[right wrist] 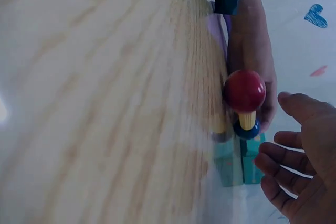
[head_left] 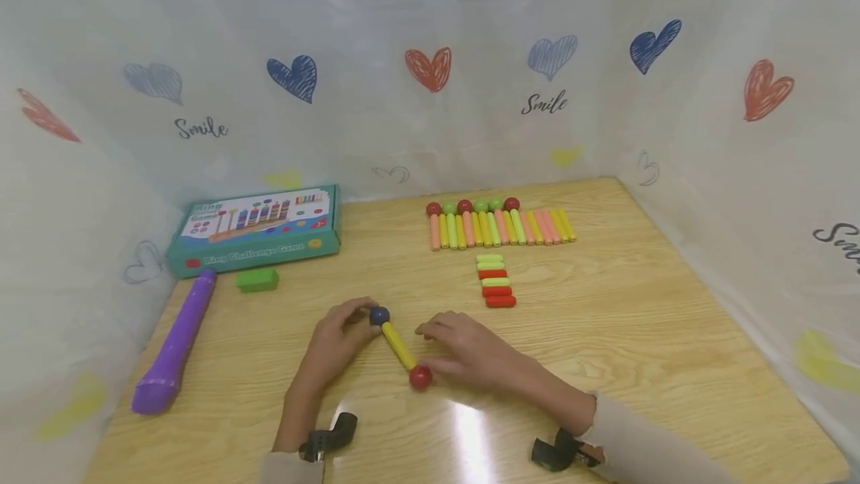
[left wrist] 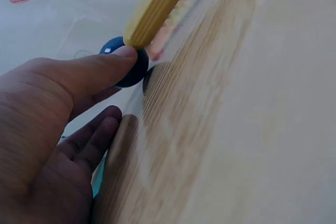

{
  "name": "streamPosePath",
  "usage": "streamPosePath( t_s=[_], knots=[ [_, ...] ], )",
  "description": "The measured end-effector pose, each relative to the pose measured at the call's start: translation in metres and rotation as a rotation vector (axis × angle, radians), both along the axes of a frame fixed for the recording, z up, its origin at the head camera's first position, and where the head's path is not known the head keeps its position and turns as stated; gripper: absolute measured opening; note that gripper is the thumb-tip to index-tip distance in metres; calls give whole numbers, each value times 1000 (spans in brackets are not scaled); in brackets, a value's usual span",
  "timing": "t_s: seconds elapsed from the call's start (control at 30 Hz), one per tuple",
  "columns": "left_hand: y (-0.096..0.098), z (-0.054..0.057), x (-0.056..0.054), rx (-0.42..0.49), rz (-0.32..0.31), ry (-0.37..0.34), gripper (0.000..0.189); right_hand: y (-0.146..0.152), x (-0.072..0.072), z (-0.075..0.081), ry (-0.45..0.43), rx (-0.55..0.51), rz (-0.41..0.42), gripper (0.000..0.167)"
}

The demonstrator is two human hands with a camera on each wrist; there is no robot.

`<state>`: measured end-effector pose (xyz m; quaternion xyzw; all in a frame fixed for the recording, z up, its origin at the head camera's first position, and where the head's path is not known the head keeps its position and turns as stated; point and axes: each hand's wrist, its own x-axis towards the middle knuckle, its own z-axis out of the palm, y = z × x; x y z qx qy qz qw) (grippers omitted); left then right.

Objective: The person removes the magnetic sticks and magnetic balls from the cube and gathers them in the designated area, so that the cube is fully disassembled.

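A yellow stick (head_left: 399, 346) joins a blue ball (head_left: 379, 316) at its far end to a red ball (head_left: 420, 377) at its near end. My left hand (head_left: 338, 346) pinches the blue ball between thumb and fingers; the left wrist view shows the thumb on that ball (left wrist: 137, 72). My right hand (head_left: 473, 353) is beside the red ball, its fingers loosely bent and holding nothing. In the right wrist view a gap shows between the right thumb and the red ball (right wrist: 244, 91).
Sticks in pink, yellow and green (head_left: 500, 228) lie in a row at the back, with red and green balls (head_left: 465, 205) along their far ends. Short red and green pegs (head_left: 496, 282) form a column. A game box (head_left: 255, 234), green block (head_left: 257, 280) and purple microphone (head_left: 176, 342) are at left.
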<state>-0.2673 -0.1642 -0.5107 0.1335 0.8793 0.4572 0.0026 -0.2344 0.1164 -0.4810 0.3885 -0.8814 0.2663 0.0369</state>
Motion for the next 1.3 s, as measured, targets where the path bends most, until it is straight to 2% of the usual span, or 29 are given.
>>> streamPosePath(
  t_s=[0.13, 0.3, 0.5, 0.63, 0.77, 0.87, 0.97, 1.07, 1.17, 1.3],
  knots=[
    [4, 3, -2, -7, -9, 11, 39, 13, -7, 1, -68, -17, -119, 47],
    [4, 5, -1, -4, 27, -14, 40, 21, -19, 1, -78, -7, -177, 50],
    [4, 4, -2, -1, 35, -27, 43, 14, -33, -3, -50, 40, -148, 36],
    [5, 4, -2, 0, 31, -43, 43, 6, -39, -10, 52, 42, -113, 19],
    [5, 4, -1, 2, 42, -47, 43, 0, -42, -15, 122, 14, -144, 12],
    [6, 5, -1, 8, 44, -46, 43, 0, -40, -17, 98, -16, -190, 15],
    [6, 4, -1, 5, 28, -44, 42, 4, -36, -16, 32, -70, -235, 19],
    [7, 4, -1, -11, 14, -48, 41, 9, -33, -12, -18, -109, -235, 19],
    [7, 6, 1, -36, 15, -58, 40, 10, -32, -10, 0, -88, -195, 15],
    [6, 6, 2, -26, 18, -46, 41, 9, -33, -12, 89, -59, -168, 7]
  ],
)
